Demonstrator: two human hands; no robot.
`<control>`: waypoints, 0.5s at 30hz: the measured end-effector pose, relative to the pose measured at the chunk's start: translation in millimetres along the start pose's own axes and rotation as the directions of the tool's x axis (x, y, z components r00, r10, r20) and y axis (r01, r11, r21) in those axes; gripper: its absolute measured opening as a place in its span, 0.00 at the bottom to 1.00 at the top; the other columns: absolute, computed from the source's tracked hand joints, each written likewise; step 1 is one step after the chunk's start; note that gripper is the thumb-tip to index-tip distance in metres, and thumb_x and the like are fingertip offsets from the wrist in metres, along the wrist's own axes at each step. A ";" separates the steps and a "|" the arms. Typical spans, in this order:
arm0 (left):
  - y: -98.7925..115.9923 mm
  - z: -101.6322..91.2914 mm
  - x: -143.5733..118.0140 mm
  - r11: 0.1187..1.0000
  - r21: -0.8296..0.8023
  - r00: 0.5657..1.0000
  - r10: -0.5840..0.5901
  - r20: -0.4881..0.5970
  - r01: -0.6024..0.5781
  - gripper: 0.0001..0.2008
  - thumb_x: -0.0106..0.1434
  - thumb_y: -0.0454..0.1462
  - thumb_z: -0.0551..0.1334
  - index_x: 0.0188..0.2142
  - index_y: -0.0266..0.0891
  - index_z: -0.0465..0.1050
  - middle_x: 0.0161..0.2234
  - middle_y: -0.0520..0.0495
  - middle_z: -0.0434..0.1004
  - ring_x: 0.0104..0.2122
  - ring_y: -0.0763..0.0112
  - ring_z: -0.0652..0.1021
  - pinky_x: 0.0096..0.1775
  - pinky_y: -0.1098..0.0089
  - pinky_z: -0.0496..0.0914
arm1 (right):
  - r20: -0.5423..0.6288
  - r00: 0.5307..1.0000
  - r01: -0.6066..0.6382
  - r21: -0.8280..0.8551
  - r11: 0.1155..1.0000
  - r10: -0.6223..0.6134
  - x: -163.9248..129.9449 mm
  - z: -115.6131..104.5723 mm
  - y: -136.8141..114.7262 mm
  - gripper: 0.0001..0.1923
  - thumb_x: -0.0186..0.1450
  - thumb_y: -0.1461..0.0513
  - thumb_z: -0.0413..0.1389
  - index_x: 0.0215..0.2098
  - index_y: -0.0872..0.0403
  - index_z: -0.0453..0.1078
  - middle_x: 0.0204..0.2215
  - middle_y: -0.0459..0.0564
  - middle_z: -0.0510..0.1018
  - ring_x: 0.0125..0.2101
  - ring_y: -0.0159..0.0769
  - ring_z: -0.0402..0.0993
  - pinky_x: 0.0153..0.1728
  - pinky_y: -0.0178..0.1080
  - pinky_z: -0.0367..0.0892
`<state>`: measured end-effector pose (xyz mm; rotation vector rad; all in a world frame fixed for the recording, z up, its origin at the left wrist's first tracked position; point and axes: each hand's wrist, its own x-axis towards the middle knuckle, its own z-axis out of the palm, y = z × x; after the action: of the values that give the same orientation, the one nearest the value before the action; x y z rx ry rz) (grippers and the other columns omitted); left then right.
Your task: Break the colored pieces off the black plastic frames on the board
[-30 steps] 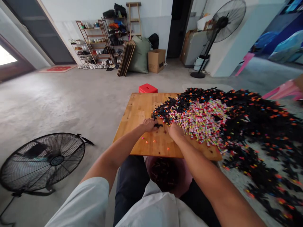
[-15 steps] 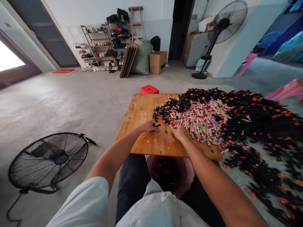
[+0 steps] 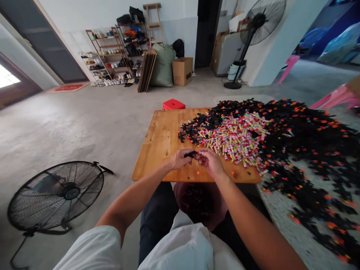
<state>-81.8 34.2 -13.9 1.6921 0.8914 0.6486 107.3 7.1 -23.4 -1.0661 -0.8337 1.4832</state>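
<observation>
Both hands meet above the near edge of the wooden bench [image 3: 160,138]. The left hand [image 3: 180,159] pinches a small black piece [image 3: 190,153] in a closed grip, its tip pointing right. The right hand [image 3: 210,162] closes its fingertips on a small pale coloured piece [image 3: 198,153], which touches the black piece's end. Just beyond the hands lies a heap of pink and yellow pieces [image 3: 236,137], ringed by a wide spread of black pieces [image 3: 303,131] that runs off the bench to the right. A few orange bits [image 3: 198,173] lie on the bench below the hands. A dark bowl [image 3: 197,200] sits in the person's lap. A floor fan [image 3: 54,193] stands near left.
</observation>
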 end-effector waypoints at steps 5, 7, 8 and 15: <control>9.5 4.4 -2.5 0.999 0.044 0.999 0.025 -0.026 -0.024 0.19 0.71 0.46 0.58 0.46 0.33 0.79 0.35 0.45 0.79 0.29 0.75 0.76 0.26 0.78 0.68 | -0.004 0.995 0.101 -0.102 0.990 -0.102 -9.9 -2.5 -6.3 0.15 0.56 0.52 0.65 0.36 0.53 0.73 0.23 0.45 0.80 0.19 0.31 0.71 0.20 0.33 0.66; 10.5 6.3 -2.5 0.999 0.029 0.999 0.025 -0.026 -0.025 0.21 0.72 0.49 0.57 0.44 0.33 0.78 0.30 0.47 0.76 0.27 0.76 0.74 0.24 0.78 0.66 | -0.007 0.989 0.144 -0.170 0.975 -0.147 -12.1 -4.6 -6.8 0.15 0.59 0.51 0.64 0.36 0.53 0.73 0.23 0.45 0.80 0.19 0.31 0.72 0.21 0.34 0.68; 10.9 7.2 -2.6 0.999 0.026 0.999 0.029 -0.025 -0.028 0.21 0.72 0.49 0.57 0.43 0.33 0.78 0.29 0.48 0.75 0.26 0.76 0.74 0.24 0.78 0.66 | -0.006 0.986 0.161 -0.208 0.965 -0.166 -12.8 -5.6 -6.9 0.15 0.60 0.51 0.63 0.37 0.53 0.73 0.24 0.45 0.80 0.20 0.32 0.72 0.22 0.34 0.68; 16.1 12.2 -6.2 0.989 0.126 0.995 0.085 -0.044 -0.079 0.17 0.74 0.46 0.55 0.42 0.35 0.76 0.31 0.48 0.77 0.27 0.76 0.75 0.29 0.77 0.69 | -0.009 0.962 0.231 -0.510 0.829 -0.274 -15.8 -9.0 -10.1 0.14 0.64 0.50 0.59 0.38 0.51 0.73 0.27 0.48 0.81 0.23 0.35 0.77 0.24 0.35 0.71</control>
<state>-71.9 19.9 -1.8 1.8391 0.9168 0.7054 119.7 -7.1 -14.4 -1.3282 -1.2970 1.0054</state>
